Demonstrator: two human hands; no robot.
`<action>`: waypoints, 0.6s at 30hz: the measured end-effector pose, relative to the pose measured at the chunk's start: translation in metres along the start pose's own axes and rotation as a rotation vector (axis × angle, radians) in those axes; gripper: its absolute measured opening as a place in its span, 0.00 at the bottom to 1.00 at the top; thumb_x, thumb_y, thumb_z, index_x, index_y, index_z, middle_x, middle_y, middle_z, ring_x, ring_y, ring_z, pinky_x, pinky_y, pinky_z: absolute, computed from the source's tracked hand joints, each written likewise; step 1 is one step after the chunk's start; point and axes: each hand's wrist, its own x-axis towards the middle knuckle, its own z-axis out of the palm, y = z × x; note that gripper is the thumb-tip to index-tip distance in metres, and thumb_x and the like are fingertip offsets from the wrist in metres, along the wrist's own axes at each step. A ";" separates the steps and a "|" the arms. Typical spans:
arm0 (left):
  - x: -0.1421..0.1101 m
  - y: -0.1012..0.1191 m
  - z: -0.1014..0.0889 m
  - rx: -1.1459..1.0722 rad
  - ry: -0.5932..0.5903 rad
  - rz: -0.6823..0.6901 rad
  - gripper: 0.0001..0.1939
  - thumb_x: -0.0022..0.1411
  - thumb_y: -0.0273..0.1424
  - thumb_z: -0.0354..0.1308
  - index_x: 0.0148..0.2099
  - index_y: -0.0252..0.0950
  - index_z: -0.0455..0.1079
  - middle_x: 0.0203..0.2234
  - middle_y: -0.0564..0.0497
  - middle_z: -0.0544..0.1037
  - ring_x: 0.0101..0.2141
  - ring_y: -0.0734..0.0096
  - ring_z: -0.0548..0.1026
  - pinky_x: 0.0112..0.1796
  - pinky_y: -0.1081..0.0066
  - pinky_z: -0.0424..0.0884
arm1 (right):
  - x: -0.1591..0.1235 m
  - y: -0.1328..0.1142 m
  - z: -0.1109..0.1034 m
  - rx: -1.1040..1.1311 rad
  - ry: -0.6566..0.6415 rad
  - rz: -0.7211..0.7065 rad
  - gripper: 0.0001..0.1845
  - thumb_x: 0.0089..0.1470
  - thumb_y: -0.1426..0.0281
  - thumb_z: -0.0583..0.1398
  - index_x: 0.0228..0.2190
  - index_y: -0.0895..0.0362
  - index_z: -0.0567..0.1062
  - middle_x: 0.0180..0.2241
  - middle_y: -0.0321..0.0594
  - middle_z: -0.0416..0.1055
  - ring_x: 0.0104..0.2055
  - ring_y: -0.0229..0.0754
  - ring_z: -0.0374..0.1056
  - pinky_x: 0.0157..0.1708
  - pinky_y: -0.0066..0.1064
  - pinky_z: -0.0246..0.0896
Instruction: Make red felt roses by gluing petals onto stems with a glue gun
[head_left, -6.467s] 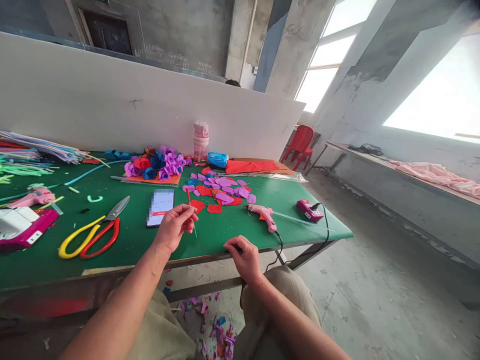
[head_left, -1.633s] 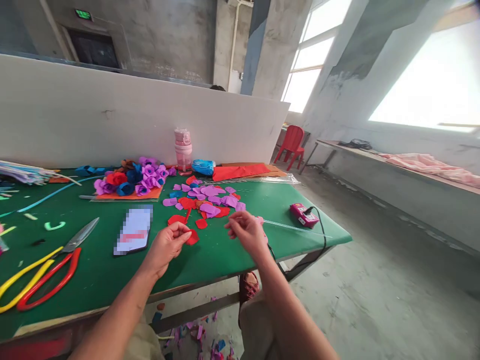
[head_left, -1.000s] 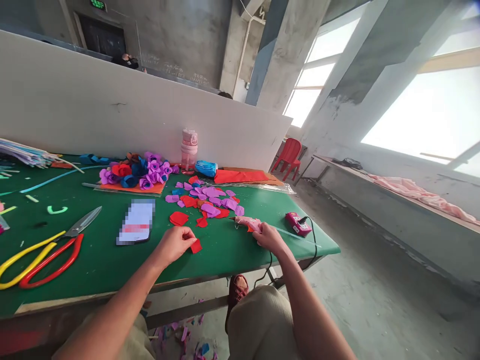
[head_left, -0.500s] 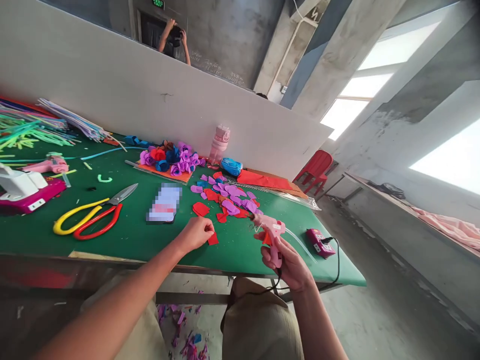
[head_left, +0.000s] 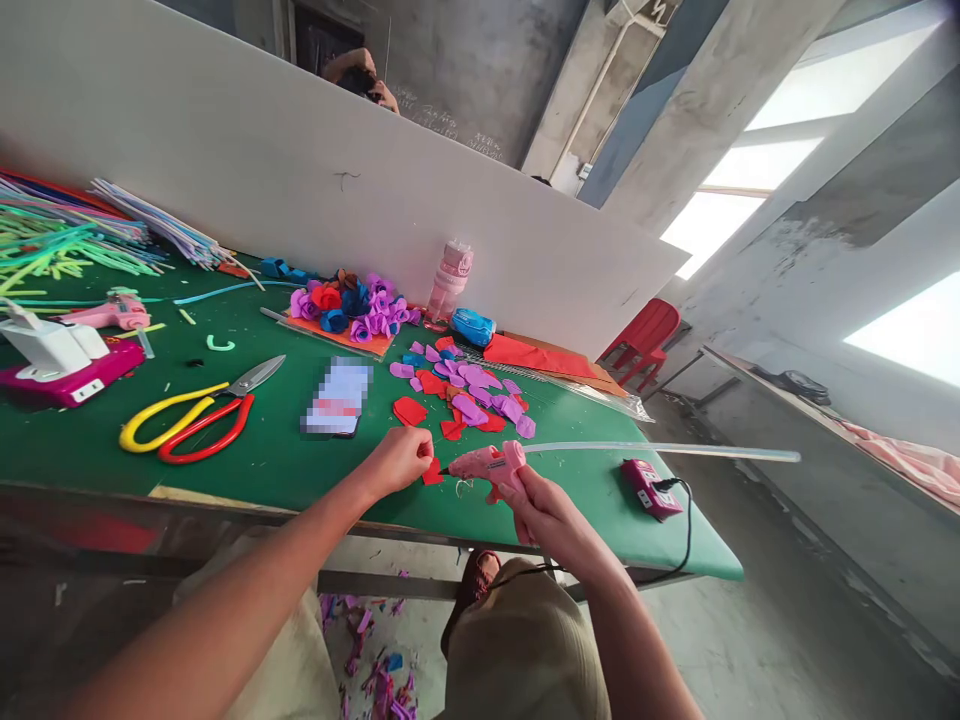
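Between the closed fingers of my left hand (head_left: 396,462) is a small red paper petal (head_left: 433,472), its lower part showing below them. My right hand (head_left: 551,510) grips a pink hot glue gun (head_left: 484,465) by its handle. The gun's dark nozzle points left and is at the petal's right edge; whether it touches I cannot tell. A long clear glue stick (head_left: 667,451) juts out of the gun's back to the right. Beyond my hands lie loose purple, red and blue petals (head_left: 469,385), with one red petal (head_left: 409,410) nearest my left hand.
Scissors (head_left: 206,415) and a phone (head_left: 337,398) lie left of my hands. Finished paper flowers (head_left: 356,305), a pink bottle (head_left: 448,285) and a blue packet (head_left: 472,326) stand farther back. At right sits a purple power strip (head_left: 651,488) with a black cord. A second glue gun (head_left: 112,312) lies far left.
My right hand has turned the glue gun and brought its nozzle left to the red petal. My left hand still holds the petal in about the same place.
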 end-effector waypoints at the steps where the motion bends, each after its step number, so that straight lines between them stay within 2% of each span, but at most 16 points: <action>1: 0.000 0.000 0.000 0.001 0.000 -0.002 0.08 0.45 0.20 0.49 0.20 0.36 0.63 0.17 0.54 0.70 0.21 0.74 0.66 0.22 0.75 0.54 | 0.001 -0.002 0.001 -0.008 -0.001 -0.004 0.18 0.56 0.57 0.51 0.40 0.54 0.70 0.28 0.36 0.70 0.18 0.33 0.55 0.18 0.25 0.52; 3: 0.000 0.001 -0.001 0.001 0.001 -0.007 0.08 0.45 0.21 0.49 0.20 0.36 0.64 0.17 0.54 0.71 0.21 0.74 0.67 0.22 0.75 0.54 | 0.002 -0.006 0.004 -0.033 0.001 -0.016 0.17 0.56 0.58 0.51 0.41 0.54 0.70 0.27 0.36 0.69 0.18 0.33 0.55 0.18 0.25 0.53; 9: -0.001 0.004 -0.003 -0.006 -0.007 -0.015 0.07 0.46 0.22 0.50 0.20 0.36 0.64 0.16 0.55 0.70 0.21 0.74 0.67 0.22 0.75 0.55 | 0.004 -0.010 0.008 -0.170 0.032 -0.068 0.13 0.56 0.61 0.51 0.33 0.55 0.69 0.25 0.36 0.68 0.20 0.34 0.57 0.21 0.25 0.52; 13: 0.000 0.002 -0.002 -0.019 -0.016 -0.003 0.07 0.46 0.22 0.50 0.20 0.36 0.64 0.17 0.54 0.71 0.22 0.74 0.67 0.23 0.75 0.55 | 0.004 -0.011 0.010 -0.225 0.005 -0.051 0.14 0.57 0.60 0.49 0.28 0.55 0.68 0.21 0.33 0.63 0.19 0.34 0.54 0.20 0.25 0.50; 18: 0.000 0.000 -0.002 -0.036 -0.020 0.011 0.06 0.45 0.23 0.51 0.20 0.36 0.65 0.17 0.54 0.72 0.21 0.74 0.67 0.22 0.75 0.55 | 0.004 -0.012 0.013 -0.219 0.004 -0.075 0.14 0.57 0.60 0.49 0.28 0.55 0.68 0.19 0.32 0.61 0.19 0.34 0.53 0.20 0.25 0.49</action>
